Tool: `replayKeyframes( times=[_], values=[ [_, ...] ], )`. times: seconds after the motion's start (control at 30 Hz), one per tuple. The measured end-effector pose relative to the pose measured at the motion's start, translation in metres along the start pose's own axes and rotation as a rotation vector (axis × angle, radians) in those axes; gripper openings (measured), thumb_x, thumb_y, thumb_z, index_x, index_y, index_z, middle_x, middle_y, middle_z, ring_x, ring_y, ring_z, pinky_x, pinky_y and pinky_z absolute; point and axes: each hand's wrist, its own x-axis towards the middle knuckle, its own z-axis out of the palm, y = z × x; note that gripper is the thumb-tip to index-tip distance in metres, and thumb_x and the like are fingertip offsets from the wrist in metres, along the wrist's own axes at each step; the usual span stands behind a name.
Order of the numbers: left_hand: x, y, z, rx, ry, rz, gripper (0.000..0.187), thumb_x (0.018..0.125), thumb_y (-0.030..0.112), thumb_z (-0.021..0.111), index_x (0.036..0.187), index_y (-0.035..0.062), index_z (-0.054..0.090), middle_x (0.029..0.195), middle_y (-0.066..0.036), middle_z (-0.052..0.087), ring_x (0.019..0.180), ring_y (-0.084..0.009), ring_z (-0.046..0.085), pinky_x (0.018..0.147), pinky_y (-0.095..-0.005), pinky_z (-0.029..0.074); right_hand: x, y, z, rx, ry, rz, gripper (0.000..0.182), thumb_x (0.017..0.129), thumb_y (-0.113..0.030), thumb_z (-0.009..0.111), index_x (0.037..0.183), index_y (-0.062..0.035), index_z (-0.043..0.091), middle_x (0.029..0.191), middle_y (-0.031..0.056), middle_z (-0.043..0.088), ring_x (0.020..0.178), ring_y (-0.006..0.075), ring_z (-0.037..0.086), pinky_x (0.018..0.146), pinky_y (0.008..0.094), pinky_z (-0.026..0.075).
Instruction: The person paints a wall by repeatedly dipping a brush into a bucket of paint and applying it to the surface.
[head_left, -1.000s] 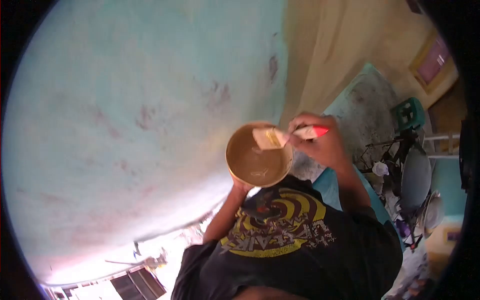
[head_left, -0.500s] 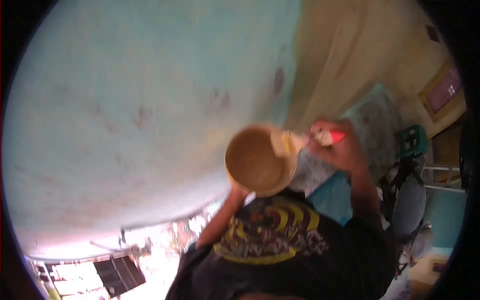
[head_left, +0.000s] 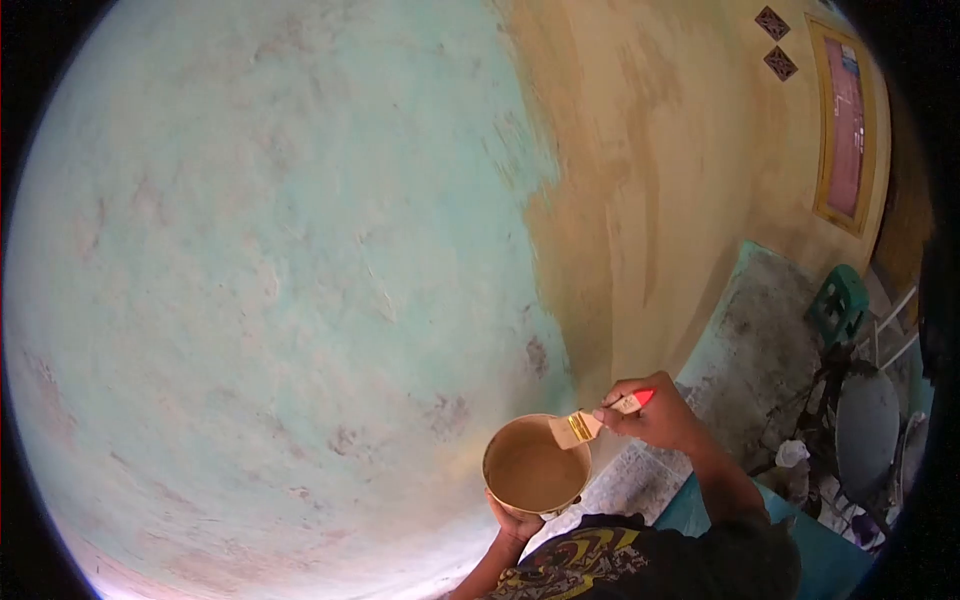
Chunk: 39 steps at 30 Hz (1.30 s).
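Observation:
A round bucket [head_left: 487, 470] of tan paint rests in my left hand [head_left: 515, 519], whose fingers curl round its lower side. My right hand [head_left: 652, 412] grips a paintbrush [head_left: 579, 428] by its wooden, red-tipped handle. Its pale bristles overlap the bucket's right rim, close over the paint. In front of me rises a wall [head_left: 330, 300], faded turquoise with dark stains on the left. Tan paint [head_left: 640, 170] covers its right part, with a ragged edge between the two colours.
To the right, a grey stained ledge [head_left: 745, 320] runs along the wall. A green plastic stool [head_left: 839, 304] and a large dark round pan [head_left: 867, 435] stand beyond it. A pink window with a yellow frame [head_left: 830, 190] is set in the far wall.
The view has tilted up, showing more wall, so bucket and hands sit lower in the picture. Both hands keep their holds, and the brush stays at the bucket's right rim.

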Motion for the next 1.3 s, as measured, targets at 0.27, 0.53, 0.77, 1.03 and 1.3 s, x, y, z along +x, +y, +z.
replayKeyframes(
  times=[0.27,0.53,0.77,1.03,1.3],
  values=[
    [0.018,0.009,-0.004,0.018,-0.021,-0.028,0.089,0.088,0.076,0.039,0.154,0.0168,0.035,0.155,-0.015,0.040,0.140,-0.0395,0.041,0.110,-0.0621,0.040,-0.005,0.012,0.001,0.413,0.071,0.197,0.017,0.094,-0.011,0.070,0.095,0.0063,0.068,0.075,0.0109,0.071,0.065,0.0124,0.068,0.060,0.0276,0.056],
    [0.028,0.009,-0.009,0.019,-0.014,-0.041,0.089,0.088,0.076,0.039,0.154,0.0169,0.035,0.155,-0.015,0.039,0.140,-0.0396,0.041,0.110,-0.0623,0.039,-0.009,0.031,-0.002,0.437,0.143,0.185,0.017,0.095,-0.009,0.068,0.091,0.0071,0.070,0.076,0.0134,0.072,0.062,0.0142,0.068,0.058,0.0282,0.057],
    [0.032,0.005,-0.006,0.009,-0.006,-0.065,0.089,0.088,0.076,0.039,0.154,0.0170,0.034,0.155,-0.015,0.039,0.140,-0.0397,0.041,0.110,-0.0625,0.039,-0.015,0.026,-0.006,0.304,0.149,0.227,0.019,0.089,-0.013,0.077,0.090,0.0054,0.072,0.074,0.0119,0.072,0.063,0.0138,0.068,0.058,0.0285,0.058],
    [0.028,0.008,-0.004,0.004,-0.012,-0.073,0.089,0.088,0.076,0.039,0.155,0.0172,0.034,0.156,-0.015,0.038,0.140,-0.0398,0.041,0.110,-0.0627,0.039,-0.014,0.014,-0.016,0.113,0.165,0.057,0.017,0.084,-0.013,0.082,0.089,0.0023,0.075,0.079,0.0094,0.074,0.073,0.0137,0.070,0.066,0.0282,0.055],
    [0.034,0.010,0.007,0.005,-0.035,-0.087,0.089,0.088,0.076,0.039,0.155,0.0173,0.033,0.156,-0.015,0.038,0.140,-0.0398,0.041,0.110,-0.0628,0.039,-0.017,0.003,-0.022,0.053,0.170,0.052,0.016,0.083,-0.011,0.081,0.091,0.0019,0.076,0.088,0.0129,0.076,0.080,0.0165,0.073,0.077,0.0302,0.057]
  ],
)
